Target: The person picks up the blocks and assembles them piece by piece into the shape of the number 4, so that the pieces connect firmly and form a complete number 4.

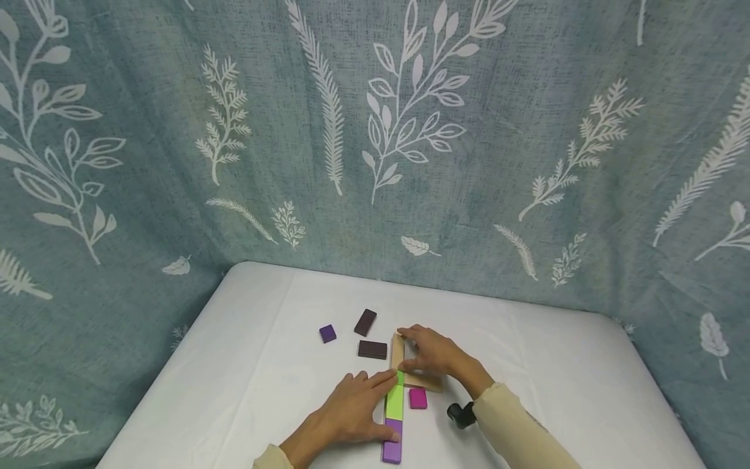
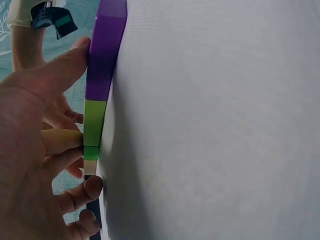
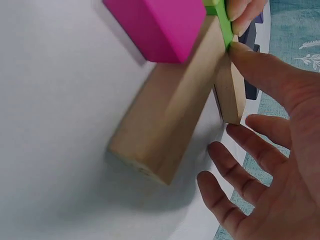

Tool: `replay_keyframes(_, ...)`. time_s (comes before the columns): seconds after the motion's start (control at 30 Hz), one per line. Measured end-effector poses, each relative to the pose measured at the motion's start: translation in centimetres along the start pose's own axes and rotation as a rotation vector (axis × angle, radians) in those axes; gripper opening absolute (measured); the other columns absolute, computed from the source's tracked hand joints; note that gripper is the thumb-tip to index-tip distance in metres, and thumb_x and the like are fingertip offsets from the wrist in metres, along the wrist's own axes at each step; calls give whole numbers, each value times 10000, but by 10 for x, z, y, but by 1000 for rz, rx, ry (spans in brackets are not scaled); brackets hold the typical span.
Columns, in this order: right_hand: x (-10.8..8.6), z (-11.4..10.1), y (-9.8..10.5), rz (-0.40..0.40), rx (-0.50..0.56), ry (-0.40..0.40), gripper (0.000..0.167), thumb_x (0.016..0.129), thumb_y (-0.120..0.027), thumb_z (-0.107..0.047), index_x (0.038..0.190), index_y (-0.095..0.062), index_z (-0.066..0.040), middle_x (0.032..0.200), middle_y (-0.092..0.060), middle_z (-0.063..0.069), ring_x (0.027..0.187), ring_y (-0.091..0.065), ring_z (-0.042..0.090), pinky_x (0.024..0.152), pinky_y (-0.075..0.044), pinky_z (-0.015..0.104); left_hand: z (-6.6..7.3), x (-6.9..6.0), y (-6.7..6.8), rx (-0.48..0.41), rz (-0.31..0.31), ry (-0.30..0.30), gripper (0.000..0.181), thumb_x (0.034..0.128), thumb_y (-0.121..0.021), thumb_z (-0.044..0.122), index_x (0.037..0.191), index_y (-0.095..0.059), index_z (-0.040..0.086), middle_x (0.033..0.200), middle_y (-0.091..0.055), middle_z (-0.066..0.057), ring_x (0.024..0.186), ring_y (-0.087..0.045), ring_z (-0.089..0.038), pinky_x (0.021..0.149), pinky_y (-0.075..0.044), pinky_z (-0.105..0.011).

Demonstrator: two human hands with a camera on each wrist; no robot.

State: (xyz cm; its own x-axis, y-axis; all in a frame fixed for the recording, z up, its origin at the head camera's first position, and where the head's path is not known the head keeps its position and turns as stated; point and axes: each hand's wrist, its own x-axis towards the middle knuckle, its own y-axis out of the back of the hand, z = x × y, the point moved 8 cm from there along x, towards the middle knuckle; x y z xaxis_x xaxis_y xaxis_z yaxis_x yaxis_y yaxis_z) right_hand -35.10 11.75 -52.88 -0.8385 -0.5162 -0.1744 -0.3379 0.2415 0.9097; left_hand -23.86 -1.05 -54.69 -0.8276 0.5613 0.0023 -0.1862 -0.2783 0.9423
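Observation:
A straight row of blocks runs away from me: a purple block (image 1: pixel 392 451), a lime-green block (image 1: pixel 394 405), a small green block (image 1: pixel 401 377) and a wooden block (image 1: pixel 397 352). Along this row lies my left hand (image 1: pixel 354 409), its thumb on the purple block and its forefinger at the green one, fingers fairly straight. My right hand (image 1: pixel 436 352) pinches the far wooden block lengthwise, thumb near the green block and forefinger at the far end. Beneath that hand, a second wooden block (image 3: pixel 165 110) juts out sideways from the row. Near it sits a magenta block (image 1: pixel 418 398).
Left of the row's far part lie two dark brown blocks, one sideways (image 1: pixel 372 350) and one slanted (image 1: pixel 365 322). Farther left is a dark purple cube (image 1: pixel 327 333). The white table (image 1: pixel 275 345) ends at a patterned curtain (image 1: pixel 351 215).

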Motion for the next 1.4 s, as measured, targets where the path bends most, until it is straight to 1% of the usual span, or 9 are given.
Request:
replay_keyframes(0.17, -11, -2, 1, 113, -7, 33, 697, 860, -807, -387, 1441, -553, -100, 1410, -565, 124, 1284, -538, 324, 989, -478, 559, 1, 0, 0, 15, 6, -4, 984, 772, -644, 796, 1536, -457, 205, 1591, -383, 103, 1288, -526, -328, 1040, -410, -558)
replay_keyframes(0.3, -24, -4, -1, 192, 15, 67, 640, 889, -770, -370, 1430, -561, -96, 1410, -565, 114, 1268, -534, 339, 996, -467, 550, 0, 0, 0, 18, 11, -5, 989, 769, -645, 798, 1540, -450, 209, 1592, -381, 100, 1285, -527, -328, 1034, -414, -553)
replay_keyframes(0.5, -46, -7, -5, 250, 38, 116, 643, 883, -776, -359, 1414, -570, -61, 1412, -567, 113, 1287, -518, 353, 1036, -425, 568, 0, 1, -2, 15, 5, -5, 990, 771, -636, 803, 1545, -443, 216, 1600, -368, 101, 1310, -511, -388, 1036, -410, -578)
replay_keyframes(0.63, -60, -10, -12, 238, 45, 146, 671, 883, -764, -336, 1434, -539, -24, 1437, -543, 144, 1328, -484, 374, 1040, -401, 611, 0, 1, -2, 18, 2, -6, 994, 770, -633, 807, 1540, -450, 206, 1600, -367, 102, 1298, -521, -365, 1024, -419, -562)
replay_keyframes(0.73, -69, -12, -17, 206, 62, 159, 767, 857, -770, -393, 1467, -495, -18, 1474, -507, 163, 1373, -437, 390, 1059, -376, 627, 0, 0, -1, 16, 6, -9, 995, 773, -631, 805, 1542, -448, 201, 1599, -370, 96, 1297, -521, -368, 1022, -418, -562)
replay_keyframes(0.9, -77, -11, -25, 156, 91, 158, 1055, 741, -807, -600, 1535, -401, -36, 1566, -416, 132, 1461, -312, 396, 1118, -305, 618, 1, -1, -1, 7, 13, -27, 931, 825, -619, 759, 1543, -443, 193, 1602, -372, 82, 1288, -527, -376, 1003, -432, -557)
replay_keyframes(1.1, -79, -16, -28, 148, 48, 179, 1328, 605, -781, -800, 1587, -297, -49, 1627, -325, 91, 1512, -194, 373, 1174, -220, 570, 2, -2, 1, 32, 31, -43, 808, 904, -587, 676, 1540, -450, 196, 1596, -382, 84, 1227, -567, -329, 959, -459, -511)
replay_keyframes(1.23, -77, -19, -31, 143, 13, 202, 1406, 569, -764, -835, 1602, -238, -40, 1650, -267, 101, 1521, -149, 381, 1191, -165, 568, 2, -2, 2, 29, 30, -34, 802, 900, -602, 662, 1538, -453, 198, 1593, -384, 88, 1250, -558, -365, 989, -445, -547)
replay_keyframes(1.4, -75, -23, -37, 139, -46, 231, 1431, 570, -740, -855, 1598, -215, -9, 1659, -225, 136, 1517, -132, 413, 1182, -141, 603, 2, -2, 2, 23, 26, -32, 809, 899, -602, 667, 1540, -450, 198, 1595, -381, 86, 1261, -550, -372, 989, -443, -554)
